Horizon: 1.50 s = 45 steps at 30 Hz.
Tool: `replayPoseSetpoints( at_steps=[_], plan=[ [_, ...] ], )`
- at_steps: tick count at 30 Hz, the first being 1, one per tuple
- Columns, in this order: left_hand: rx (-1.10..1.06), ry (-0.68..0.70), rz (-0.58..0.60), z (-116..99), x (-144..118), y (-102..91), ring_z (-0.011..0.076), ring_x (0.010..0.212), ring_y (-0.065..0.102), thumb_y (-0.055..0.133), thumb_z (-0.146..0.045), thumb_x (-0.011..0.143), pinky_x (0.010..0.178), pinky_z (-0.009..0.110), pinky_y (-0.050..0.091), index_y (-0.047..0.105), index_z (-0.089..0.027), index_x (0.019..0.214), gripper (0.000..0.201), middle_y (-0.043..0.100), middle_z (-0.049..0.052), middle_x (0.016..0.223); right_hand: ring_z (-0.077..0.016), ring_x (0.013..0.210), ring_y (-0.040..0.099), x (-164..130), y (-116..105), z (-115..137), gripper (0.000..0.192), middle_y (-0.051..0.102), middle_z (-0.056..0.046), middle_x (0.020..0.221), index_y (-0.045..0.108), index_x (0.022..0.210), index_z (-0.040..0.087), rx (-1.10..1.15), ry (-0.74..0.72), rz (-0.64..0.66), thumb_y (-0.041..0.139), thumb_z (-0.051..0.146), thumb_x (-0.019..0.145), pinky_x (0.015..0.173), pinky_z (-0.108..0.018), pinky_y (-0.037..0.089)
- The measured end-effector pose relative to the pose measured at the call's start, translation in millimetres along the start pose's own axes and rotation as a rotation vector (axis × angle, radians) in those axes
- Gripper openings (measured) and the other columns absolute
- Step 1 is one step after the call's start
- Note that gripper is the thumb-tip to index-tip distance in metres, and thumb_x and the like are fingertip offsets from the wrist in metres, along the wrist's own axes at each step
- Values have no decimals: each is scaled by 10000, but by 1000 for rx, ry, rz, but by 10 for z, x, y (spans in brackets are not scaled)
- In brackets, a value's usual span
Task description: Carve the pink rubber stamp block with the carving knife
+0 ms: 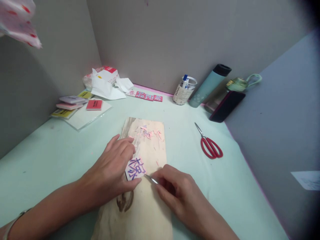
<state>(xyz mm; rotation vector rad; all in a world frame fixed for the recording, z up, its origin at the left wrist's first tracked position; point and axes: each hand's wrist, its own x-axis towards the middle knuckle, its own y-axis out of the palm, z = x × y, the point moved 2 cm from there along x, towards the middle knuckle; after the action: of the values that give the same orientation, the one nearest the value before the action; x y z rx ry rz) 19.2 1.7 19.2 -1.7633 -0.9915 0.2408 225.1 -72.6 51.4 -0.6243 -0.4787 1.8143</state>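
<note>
A small, flat, pale block (136,169) with a purple handwritten character on its face lies on a wooden board (150,210). My left hand (113,166) holds it at its left side, with the thumb at the near edge and the fingers curled at the far side. In my right hand (178,190) is a slim craft knife (153,180), pinched between thumb and fingers. Its pointed tip meets the block's right edge; whether it cuts in, I cannot tell. Pink shavings (147,133) are scattered over the board's far end.
Red-handled scissors (211,146) lie right of the board. Behind are a jar of pens (184,91), a teal bottle (211,85), a green-lidded bottle (236,84) and a leaning phone (227,106). Carved red blocks (147,96), tissues (102,85) and stacked packets (71,103) sit back left.
</note>
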Motion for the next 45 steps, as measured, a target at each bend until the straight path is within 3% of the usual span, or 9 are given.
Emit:
replayPoseSetpoints(
  at_steps=[28,37,45],
  plan=[
    [-47,-27,33,32,-15,17,350,1356,488,725,-297,756,1211,601,236,417,-248,942,364,594,78,1085,-129,665,539,-19,61,-12,140,616,-11,857,606,921,216,-117,-63,-86,489,142,941,608,-254,403],
    [-84,-29,14,25,-15,24,353,1319,510,729,-269,751,1199,580,275,439,-238,967,364,593,74,1070,-130,646,556,-15,80,-41,173,600,-21,855,612,958,206,-205,-153,-142,451,143,965,592,-251,409],
    [-79,-17,20,45,-26,38,341,1305,506,711,-270,768,1181,586,293,423,-245,993,367,586,88,1127,-138,665,570,6,65,-23,158,619,-21,854,624,936,211,-158,-92,-131,479,150,955,598,-251,426]
  ],
)
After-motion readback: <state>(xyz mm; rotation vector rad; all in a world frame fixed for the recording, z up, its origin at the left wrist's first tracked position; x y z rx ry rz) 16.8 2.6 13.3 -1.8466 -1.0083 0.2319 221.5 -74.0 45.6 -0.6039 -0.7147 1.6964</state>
